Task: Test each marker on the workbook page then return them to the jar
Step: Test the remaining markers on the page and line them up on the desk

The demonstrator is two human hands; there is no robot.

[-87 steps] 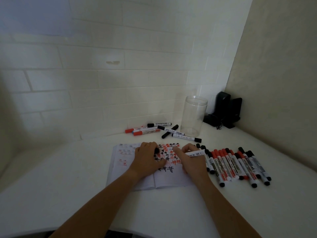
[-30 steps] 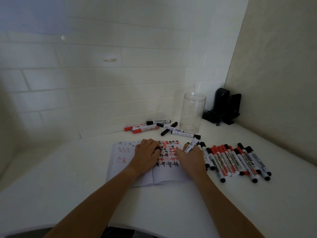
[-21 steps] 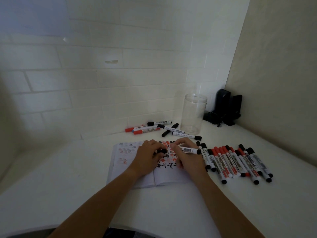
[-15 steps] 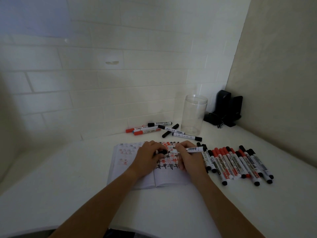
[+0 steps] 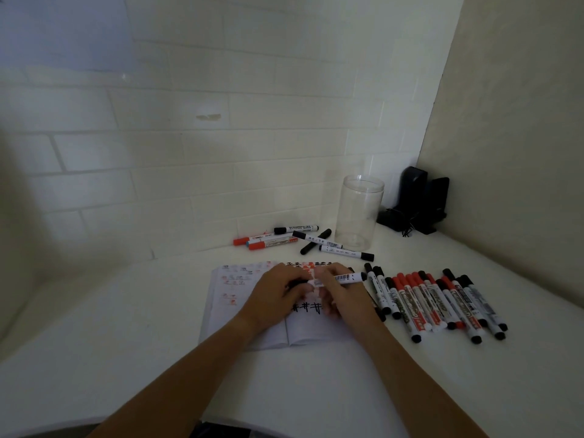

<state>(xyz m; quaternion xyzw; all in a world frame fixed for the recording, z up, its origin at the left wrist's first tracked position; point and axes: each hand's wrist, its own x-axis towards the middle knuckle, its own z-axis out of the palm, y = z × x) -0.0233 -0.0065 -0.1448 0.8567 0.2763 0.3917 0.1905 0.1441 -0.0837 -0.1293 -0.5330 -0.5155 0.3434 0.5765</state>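
Right hand [image 5: 343, 295] grips marker [image 5: 344, 278] over workbook [image 5: 221, 306]; left hand [image 5: 278, 295] pinches black cap [image 5: 295, 282].

Both forearms are bare from the bottom edge of view up to the wrists, no sleeve showing. The bare left hand [image 5: 278, 295] and bare right hand [image 5: 344, 298] show no ring, watch, band or glove.

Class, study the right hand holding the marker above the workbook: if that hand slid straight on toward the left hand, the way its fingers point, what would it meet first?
Most likely the left hand, whose fingers hold the black cap right at the right hand's fingertips.
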